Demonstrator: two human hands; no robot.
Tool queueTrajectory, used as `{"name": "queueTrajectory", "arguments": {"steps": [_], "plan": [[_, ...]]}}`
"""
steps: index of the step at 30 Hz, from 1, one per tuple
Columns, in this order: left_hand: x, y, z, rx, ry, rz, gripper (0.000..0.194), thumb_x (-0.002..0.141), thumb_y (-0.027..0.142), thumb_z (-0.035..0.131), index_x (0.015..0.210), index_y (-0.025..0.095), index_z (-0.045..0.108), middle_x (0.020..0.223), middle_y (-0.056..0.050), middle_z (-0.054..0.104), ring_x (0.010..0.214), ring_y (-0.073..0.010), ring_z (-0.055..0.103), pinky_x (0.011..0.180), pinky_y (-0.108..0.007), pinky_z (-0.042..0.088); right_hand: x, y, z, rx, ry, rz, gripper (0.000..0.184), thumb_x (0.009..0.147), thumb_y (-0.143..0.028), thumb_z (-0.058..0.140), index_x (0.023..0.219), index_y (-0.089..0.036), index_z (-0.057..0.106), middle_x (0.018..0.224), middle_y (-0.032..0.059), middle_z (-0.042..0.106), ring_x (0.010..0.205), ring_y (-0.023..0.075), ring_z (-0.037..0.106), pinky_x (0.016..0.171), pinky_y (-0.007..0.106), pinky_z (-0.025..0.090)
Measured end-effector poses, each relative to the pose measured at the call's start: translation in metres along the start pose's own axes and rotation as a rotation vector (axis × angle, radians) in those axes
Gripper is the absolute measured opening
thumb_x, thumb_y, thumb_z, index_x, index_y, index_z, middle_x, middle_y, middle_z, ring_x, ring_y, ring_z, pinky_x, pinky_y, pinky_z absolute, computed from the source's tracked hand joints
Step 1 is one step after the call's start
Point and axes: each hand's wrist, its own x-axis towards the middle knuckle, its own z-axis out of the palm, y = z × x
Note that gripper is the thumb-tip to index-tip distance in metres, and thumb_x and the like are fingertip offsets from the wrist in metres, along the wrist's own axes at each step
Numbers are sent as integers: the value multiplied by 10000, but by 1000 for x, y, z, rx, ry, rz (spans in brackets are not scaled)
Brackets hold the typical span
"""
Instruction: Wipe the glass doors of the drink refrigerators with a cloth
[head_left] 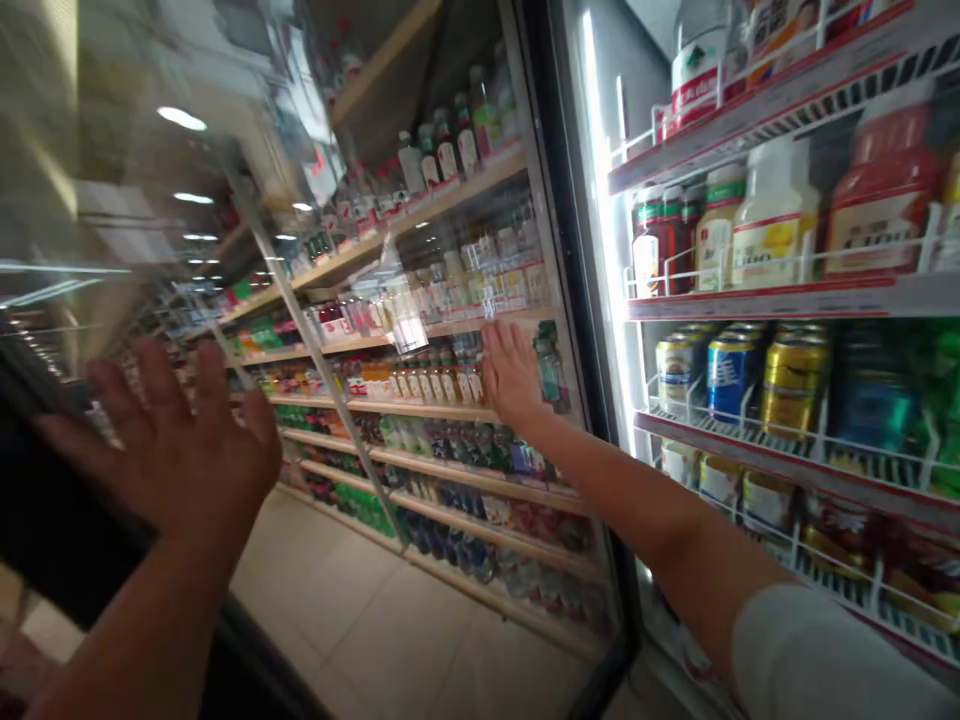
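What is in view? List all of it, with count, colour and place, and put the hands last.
Glass door: 1, clear with black frame, centre
Cooler shelves: at least 4, red-and-white fronts, right
Cooler bottles: many, red and pale yellow among them, upper cooler shelves
Cans: many, blue, gold and silver-white among them, lower cooler shelves
Light strip: 1, white, cooler's edge
Wooden shelves: several, pale brown, seen in the glass
Shelf bottles: many, mixed colours, wooden shelves
Posts: at least 2, silvery, along the wooden shelves
Ceiling lights: several, white, upper left
Floor tiles: several, pale, bottom centre
Sleeve: 1, whitish, lower right
Left hand: 1, bare, spread, left
Right hand: 1, bare, spread at the glass, centre
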Motion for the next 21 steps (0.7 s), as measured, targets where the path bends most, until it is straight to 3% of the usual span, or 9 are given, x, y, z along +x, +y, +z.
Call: {"name": "queueTrajectory", "arguments": {"steps": [2,4,6,9,11,15,17,19,21], "plan": [[0,-2,4,125,26,79,774,925,398,592,1607,317,234,1710,-54,106,1571,-348,-22,1173,-719,-121,-8,-5,0,35,-94,-330,547,1034,-294,375,1579,-246,373,1643,30,358,1576,215,167,1306,497,137],[-1,-4,4,186,60,122,749,953,401,551,1613,322,205,1707,-61,117,1572,-345,21,1182,-728,-57,-2,-5,-2,51,-113,-503,525,1030,-289,397,1554,-294,415,1610,-4,417,1557,187,233,1306,469,151],[-2,-6,4,195,101,126,716,964,395,542,1606,337,232,1700,-59,159,1571,-339,67,1193,-719,-27,17,-3,-4,45,-26,-359,520,1033,-282,378,1551,-273,423,1613,6,412,1554,195,245,1296,473,183],[-3,-8,6,218,123,145,710,966,387,556,1603,335,246,1692,-77,187,1568,-335,99,1203,-705,0,47,-15,-3,49,147,132,550,1039,-268,318,1572,-144,378,1644,95,344,1564,258,209,1280,528,203],[-3,-10,7,222,131,148,707,967,383,561,1602,323,255,1688,-89,199,1567,-336,103,1203,-705,9,51,-35,1,62,159,201,568,1033,-257,323,1581,-109,348,1653,124,315,1569,283,186,1283,551,174],[-3,-10,8,212,145,148,702,963,389,572,1596,321,276,1679,-97,231,1565,-337,116,1203,-705,8,24,-70,9,109,-26,-506,607,994,-262,463,1589,-298,346,1635,0,369,1561,192,223,1313,459,117],[-3,-10,8,210,140,146,703,964,388,571,1597,323,273,1680,-97,225,1565,-337,118,1203,-707,9,18,-65,7,107,-67,-693,591,987,-268,489,1563,-348,385,1615,-43,403,1555,162,236,1313,435,134],[-3,-10,8,214,140,143,700,966,379,566,1598,314,273,1677,-101,229,1566,-335,119,1205,-705,10,28,-44,1,80,-24,-555,545,1001,-264,455,1543,-322,427,1610,-34,412,1558,178,230,1301,464,173],[-3,-9,7,218,132,145,701,967,372,562,1601,305,269,1680,-102,219,1568,-332,104,1206,-702,3,48,-14,-4,68,73,-238,525,1023,-260,382,1545,-252,432,1617,18,407,1558,218,232,1282,510,213]]}}
